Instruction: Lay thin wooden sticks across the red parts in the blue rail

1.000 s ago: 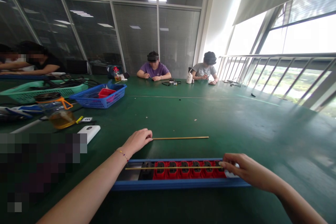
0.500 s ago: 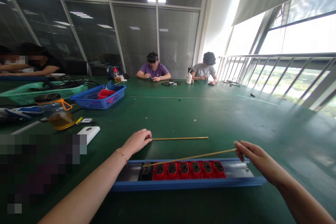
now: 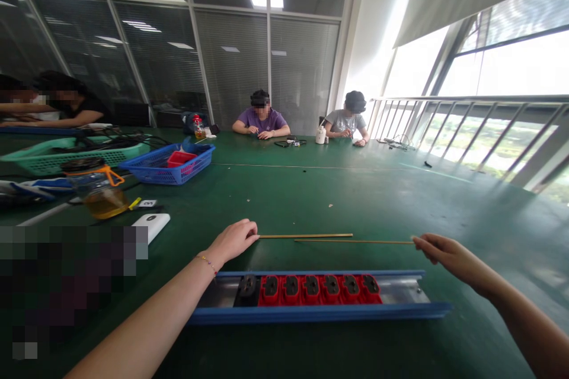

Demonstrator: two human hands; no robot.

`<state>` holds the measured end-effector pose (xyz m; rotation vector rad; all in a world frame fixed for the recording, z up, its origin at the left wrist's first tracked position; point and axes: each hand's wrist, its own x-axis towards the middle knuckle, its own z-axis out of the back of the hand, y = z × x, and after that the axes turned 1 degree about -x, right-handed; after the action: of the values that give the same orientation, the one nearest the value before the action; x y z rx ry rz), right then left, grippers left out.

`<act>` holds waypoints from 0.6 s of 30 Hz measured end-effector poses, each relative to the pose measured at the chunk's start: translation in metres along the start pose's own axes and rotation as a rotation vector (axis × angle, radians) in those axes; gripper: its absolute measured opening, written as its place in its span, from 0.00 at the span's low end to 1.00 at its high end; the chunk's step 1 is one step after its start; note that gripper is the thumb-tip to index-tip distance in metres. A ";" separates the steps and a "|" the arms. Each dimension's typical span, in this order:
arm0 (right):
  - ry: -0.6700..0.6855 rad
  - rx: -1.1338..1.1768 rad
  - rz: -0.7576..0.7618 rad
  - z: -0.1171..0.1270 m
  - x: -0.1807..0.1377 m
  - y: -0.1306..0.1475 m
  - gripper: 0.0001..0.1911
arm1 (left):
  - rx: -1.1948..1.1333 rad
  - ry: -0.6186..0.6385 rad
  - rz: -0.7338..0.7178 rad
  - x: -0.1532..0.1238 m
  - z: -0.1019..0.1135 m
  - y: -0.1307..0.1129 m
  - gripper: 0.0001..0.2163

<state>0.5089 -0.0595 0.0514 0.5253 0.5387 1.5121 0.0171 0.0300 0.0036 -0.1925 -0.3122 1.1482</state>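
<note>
A long blue channel [image 3: 311, 312] lies on the green table [image 3: 355, 195] in front of me, holding a row of several red socket modules [image 3: 320, 288] and one black module [image 3: 248, 289] at its left. My left hand [image 3: 231, 240] rests closed on the table, its fingertips at the left end of a thin brass strip [image 3: 306, 235]. My right hand [image 3: 444, 251] pinches the right end of a second brass strip [image 3: 355, 241], held just behind the channel and beside the first strip.
At the left stand a blue basket [image 3: 171, 167], a green basket [image 3: 48, 157], a jar with amber liquid [image 3: 95, 189] and a white device [image 3: 152, 225]. Two people sit at the table's far side, others at the far left. A railing and windows run along the right.
My right hand lifted the brass strip off the red modules and carried it back, laying it next to the other strip. My left hand stayed put.
</note>
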 end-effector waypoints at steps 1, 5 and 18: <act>0.023 -0.015 0.020 -0.004 0.005 0.002 0.22 | 0.002 0.001 0.004 0.000 0.001 -0.001 0.11; 0.099 -0.083 0.132 -0.027 0.031 0.011 0.20 | -0.002 0.013 0.024 -0.001 0.003 -0.002 0.14; -0.003 -0.749 0.356 -0.097 0.076 0.068 0.11 | 0.104 -0.011 -0.077 -0.002 0.005 0.000 0.07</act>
<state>0.3942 0.0157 0.0184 0.0312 -0.1554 1.9051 0.0153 0.0284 0.0079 -0.0822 -0.2666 1.0862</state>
